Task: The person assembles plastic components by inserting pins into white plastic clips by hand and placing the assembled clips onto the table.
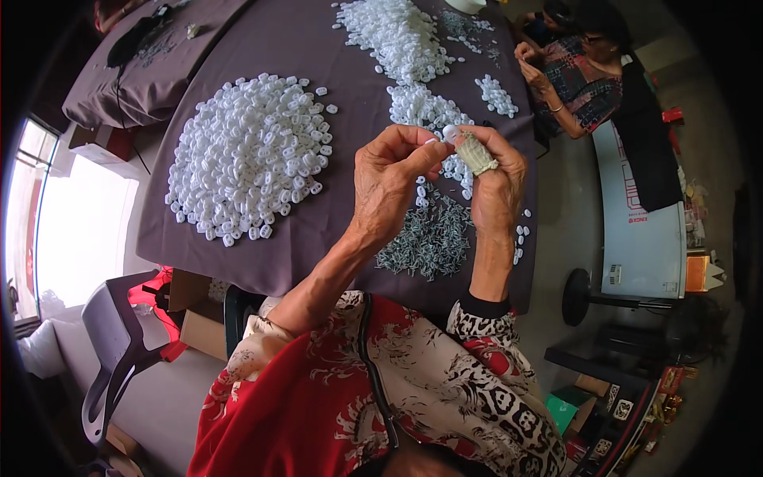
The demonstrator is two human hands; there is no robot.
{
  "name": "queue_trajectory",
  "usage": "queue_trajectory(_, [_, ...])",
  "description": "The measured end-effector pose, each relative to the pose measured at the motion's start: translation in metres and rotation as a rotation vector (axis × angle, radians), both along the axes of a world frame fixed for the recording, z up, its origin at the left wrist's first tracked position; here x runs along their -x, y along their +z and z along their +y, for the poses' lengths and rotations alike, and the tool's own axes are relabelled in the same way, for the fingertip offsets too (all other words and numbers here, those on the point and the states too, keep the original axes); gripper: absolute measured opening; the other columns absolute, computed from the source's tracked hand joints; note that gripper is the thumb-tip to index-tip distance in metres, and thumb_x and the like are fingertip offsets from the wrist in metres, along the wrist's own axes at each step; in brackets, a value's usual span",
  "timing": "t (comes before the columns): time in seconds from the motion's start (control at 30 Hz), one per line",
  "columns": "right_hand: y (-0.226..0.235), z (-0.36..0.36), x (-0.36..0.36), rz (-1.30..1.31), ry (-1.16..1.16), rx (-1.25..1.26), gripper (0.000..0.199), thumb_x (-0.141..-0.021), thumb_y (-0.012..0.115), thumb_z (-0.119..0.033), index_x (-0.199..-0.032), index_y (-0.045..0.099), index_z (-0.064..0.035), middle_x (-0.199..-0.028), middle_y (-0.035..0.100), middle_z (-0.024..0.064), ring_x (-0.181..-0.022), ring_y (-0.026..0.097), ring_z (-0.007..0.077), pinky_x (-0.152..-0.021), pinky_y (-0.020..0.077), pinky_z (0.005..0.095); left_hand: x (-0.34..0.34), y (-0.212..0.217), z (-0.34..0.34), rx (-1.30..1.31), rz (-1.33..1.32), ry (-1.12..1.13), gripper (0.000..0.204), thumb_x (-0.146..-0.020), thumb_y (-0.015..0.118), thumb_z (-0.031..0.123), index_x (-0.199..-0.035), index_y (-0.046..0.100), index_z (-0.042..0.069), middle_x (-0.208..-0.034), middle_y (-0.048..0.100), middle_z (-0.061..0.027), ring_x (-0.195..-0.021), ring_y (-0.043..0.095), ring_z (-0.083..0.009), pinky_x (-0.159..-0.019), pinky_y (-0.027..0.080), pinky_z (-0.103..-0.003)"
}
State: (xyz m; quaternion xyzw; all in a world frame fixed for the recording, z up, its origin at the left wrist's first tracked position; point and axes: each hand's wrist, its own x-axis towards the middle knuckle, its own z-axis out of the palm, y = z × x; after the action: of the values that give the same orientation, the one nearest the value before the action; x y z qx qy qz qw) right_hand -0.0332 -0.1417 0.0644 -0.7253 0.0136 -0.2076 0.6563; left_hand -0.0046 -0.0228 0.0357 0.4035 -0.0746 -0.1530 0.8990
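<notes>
A small, smooth, rounded white piece (451,131) is held above the counter (266,48) in the grip of the right hand (498,168), just beside a beige cloth wrap (477,153). The left hand's (387,175) fingertips are drawn together; whether anything is gripped there cannot be told. An open cardboard box (205,334) is seen beside the counter, its contents unclear. The piece's direction and long axis are hidden.

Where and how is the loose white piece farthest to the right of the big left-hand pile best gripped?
Probably by its rim, pinched between thumb and fingertip: the white piece is small, rounded and seems to lie flat. Come from above and the right, where bare dark cloth borders it; the white pile lies on its left.
</notes>
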Motion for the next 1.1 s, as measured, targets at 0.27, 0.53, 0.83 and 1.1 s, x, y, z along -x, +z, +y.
queue_trajectory(0.27, [-0.002, 0.003, -0.005, 0.023, 0.003, 0.019, 0.014, -0.077, 0.057, -0.005, -0.087, 0.062, 0.0035, -0.08, 0.061, 0.0057, -0.074, 0.055, 0.0095, -0.071, 0.0404, 0.021, -0.001, -0.003, 0.003, -0.021, -0.007, 0.031, 0.011, -0.074, 0.064, 0.007, -0.08, 0.058, 0.0, -0.072, 0.062, -0.0048, -0.06, 0.052, -0.0078, -0.059, 0.042, -0.021])
queue_trajectory(0.53, [-0.006, 0.004, -0.007, 0.031, 0.014, 0.019, 0.014, -0.077, 0.058, -0.005, -0.087, 0.063, 0.0035, -0.08, 0.062, 0.0061, -0.075, 0.055, 0.01, -0.072, 0.0409, 0.0216, -0.002, -0.005, 0.004, -0.008, -0.025, 0.055, 0.011, -0.077, 0.06, 0.008, -0.081, 0.057, -0.003, -0.07, 0.058, -0.0033, -0.059, 0.049, -0.0052, -0.054, 0.039, -0.018])
queue_trajectory(0.83, [0.001, 0.011, -0.006, 0.052, -0.012, 0.182, 0.013, -0.077, 0.058, -0.008, -0.085, 0.063, 0.0014, -0.074, 0.061, 0.0027, -0.07, 0.053, 0.0072, -0.067, 0.041, 0.0203, -0.004, -0.009, 0.005, 0.018, 0.002, 0.059, 0.014, -0.077, 0.063, 0.009, -0.083, 0.06, -0.003, -0.069, 0.059, -0.0038, -0.061, 0.051, -0.0068, -0.057, 0.041, -0.019])
queue_trajectory(1.1, [0.01, 0.004, -0.005, 0.077, 0.046, 0.339, 0.014, -0.078, 0.056, -0.008, -0.087, 0.062, 0.0013, -0.069, 0.058, -0.0005, -0.065, 0.049, 0.0037, -0.059, 0.0371, 0.0178, -0.004, -0.009, 0.007, -0.001, -0.025, 0.025, 0.013, -0.077, 0.063, 0.008, -0.081, 0.06, -0.003, -0.069, 0.06, -0.0052, -0.061, 0.052, -0.0085, -0.058, 0.042, -0.02])
